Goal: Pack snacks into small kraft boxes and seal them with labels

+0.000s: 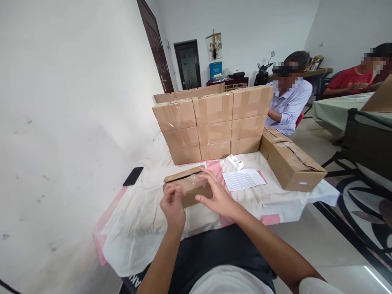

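Note:
A small cardboard box [189, 185] lies on the white-covered table [137, 220] just in front of me, clear tape across its top. My right hand [214, 194] rests on the box's right side with fingers stretched out over the taped top. My left hand [173, 204] hovers at the box's near left corner, fingers curled in a loose pinch; what it holds, if anything, I cannot make out.
A wall of stacked taped cartons [214, 122] stands behind the box, longer cartons [292, 161] to the right. A white tape dispenser [234, 162], a sticker sheet [240, 180] and a black phone [133, 176] lie nearby. Two other people sit at the right.

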`<act>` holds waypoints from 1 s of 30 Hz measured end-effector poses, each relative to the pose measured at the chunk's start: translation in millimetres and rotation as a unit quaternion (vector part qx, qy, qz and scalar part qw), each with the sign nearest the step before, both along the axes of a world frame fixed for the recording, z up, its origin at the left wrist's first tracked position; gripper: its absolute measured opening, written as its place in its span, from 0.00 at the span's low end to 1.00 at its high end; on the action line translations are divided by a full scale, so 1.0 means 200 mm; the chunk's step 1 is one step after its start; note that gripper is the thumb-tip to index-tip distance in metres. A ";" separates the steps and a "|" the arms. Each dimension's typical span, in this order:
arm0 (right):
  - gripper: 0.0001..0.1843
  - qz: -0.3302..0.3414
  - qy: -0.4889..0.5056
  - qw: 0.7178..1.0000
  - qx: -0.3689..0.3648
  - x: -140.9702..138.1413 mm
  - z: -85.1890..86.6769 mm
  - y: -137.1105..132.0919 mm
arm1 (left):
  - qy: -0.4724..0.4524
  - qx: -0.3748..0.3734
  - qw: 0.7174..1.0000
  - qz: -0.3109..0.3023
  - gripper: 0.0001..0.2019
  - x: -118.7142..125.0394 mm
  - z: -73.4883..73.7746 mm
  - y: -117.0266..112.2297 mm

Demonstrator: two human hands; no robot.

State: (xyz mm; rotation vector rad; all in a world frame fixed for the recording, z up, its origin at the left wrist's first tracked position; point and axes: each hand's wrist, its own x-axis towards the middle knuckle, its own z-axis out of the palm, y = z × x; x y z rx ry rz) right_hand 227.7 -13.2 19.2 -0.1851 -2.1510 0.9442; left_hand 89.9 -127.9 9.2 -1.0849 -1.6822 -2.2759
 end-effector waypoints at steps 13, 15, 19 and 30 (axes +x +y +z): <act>0.37 -0.101 -0.231 0.931 0.264 -0.40 -0.19 0.25 | 0.126 -0.360 0.919 -0.100 0.11 -0.65 -0.04 -0.11; 0.37 -0.103 -0.220 0.931 0.272 -0.39 -0.19 0.24 | 0.128 -0.366 0.919 -0.073 0.10 -0.69 -0.09 -0.09; 0.36 -0.102 -0.218 0.931 0.275 -0.37 -0.17 0.22 | 0.134 -0.355 0.924 -0.052 0.11 -0.72 -0.14 -0.08; 0.37 -0.103 -0.222 0.938 0.247 -0.37 -0.16 0.22 | -0.044 -0.224 0.960 -0.165 0.13 -0.66 -0.13 -0.07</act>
